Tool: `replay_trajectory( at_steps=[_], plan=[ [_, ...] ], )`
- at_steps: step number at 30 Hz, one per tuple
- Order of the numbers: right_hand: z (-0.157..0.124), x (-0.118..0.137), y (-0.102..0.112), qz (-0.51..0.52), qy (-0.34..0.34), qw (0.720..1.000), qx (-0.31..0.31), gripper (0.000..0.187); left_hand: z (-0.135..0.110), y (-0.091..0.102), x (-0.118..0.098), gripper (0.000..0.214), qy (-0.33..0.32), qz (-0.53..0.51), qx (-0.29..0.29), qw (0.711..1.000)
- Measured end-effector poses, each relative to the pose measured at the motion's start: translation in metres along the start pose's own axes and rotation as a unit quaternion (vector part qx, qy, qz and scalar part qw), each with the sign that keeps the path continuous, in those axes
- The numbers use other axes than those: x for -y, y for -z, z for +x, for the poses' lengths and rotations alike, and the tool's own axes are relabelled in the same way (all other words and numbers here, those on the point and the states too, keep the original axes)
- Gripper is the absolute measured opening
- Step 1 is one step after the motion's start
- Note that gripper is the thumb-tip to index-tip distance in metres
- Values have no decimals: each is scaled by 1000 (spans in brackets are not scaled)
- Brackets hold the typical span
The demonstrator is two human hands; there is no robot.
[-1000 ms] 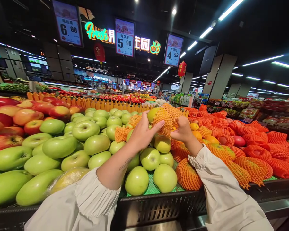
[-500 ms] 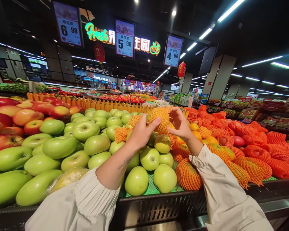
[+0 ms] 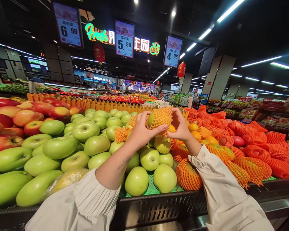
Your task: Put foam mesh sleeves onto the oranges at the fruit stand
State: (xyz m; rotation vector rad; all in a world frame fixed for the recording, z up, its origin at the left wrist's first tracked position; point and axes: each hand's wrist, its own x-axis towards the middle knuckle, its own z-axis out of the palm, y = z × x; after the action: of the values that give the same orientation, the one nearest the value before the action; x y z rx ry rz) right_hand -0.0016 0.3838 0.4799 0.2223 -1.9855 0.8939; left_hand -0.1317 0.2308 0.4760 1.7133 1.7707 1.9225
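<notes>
one netted fruit (image 3: 162,117) is up in front of me, above the heaped produce, its foam net a light orange. my left grip (image 3: 141,132) is clamped on it: the thumb lies along the lower side of the net, and the fingers go round the far side, where i can't see all of them. a patch of bare yellow-green peel shows at the left end, next to those fingers. my right grip (image 3: 181,128) is at the other end, fingers curved by the net's upper right edge, thumb lower down and apart from them; whether it presses on the net, i cannot tell.

below me lie green apples (image 3: 149,158), the front ones on a green mat (image 3: 151,185) inside a black tray (image 3: 132,208). a fruit in a darker orange net (image 3: 189,175) sits just beside them, near my right sleeve (image 3: 221,183). loose oranges (image 3: 212,140) lie to the right of my right grip, and beyond them a pile of fruit in red nets (image 3: 257,150). at the far left are red and yellow apples (image 3: 36,108). a yellow fruit in clear wrap (image 3: 68,180) rests by my left sleeve (image 3: 86,202). a low yellow picket fence (image 3: 93,104) runs behind the apples.
</notes>
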Motion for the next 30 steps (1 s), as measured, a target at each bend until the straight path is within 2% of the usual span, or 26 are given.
replay_trajectory(
  at_steps=[3, 7, 9, 12, 14, 17, 19, 24, 30],
  plan=[
    [3, -7, 0, 36, -56, 998, 2, 83, -1, -1, 0, 74, 38, -79, 51, 995],
    [8, -15, 1, 119, -93, 988, 0, 87, -3, -1, -1, 78, 37, -41, 21, 998],
    [10, -18, 3, 161, -128, 979, -16, 79, -3, -1, -1, 77, 11, -17, -9, 1000],
    [11, -19, 8, 190, -183, 962, -76, 49, -2, 0, -2, 77, -21, 17, -45, 999],
    [12, -19, 13, 187, -183, 955, -137, 37, -2, 1, -2, 78, -23, 51, -57, 997],
    [12, -15, 16, 181, -152, 954, -185, 38, -2, 1, 0, 81, 0, 60, -56, 997],
    [11, -13, 15, 169, -135, 964, -153, 42, -1, 0, 3, 85, 12, 30, -42, 999],
    [8, -11, 9, 112, -130, 985, -5, 60, -1, -1, 3, 85, 4, 33, -16, 999],
    [10, -13, 11, 22, -73, 996, 45, 69, -3, 1, -4, 75, -37, 86, -21, 995]
  ],
)
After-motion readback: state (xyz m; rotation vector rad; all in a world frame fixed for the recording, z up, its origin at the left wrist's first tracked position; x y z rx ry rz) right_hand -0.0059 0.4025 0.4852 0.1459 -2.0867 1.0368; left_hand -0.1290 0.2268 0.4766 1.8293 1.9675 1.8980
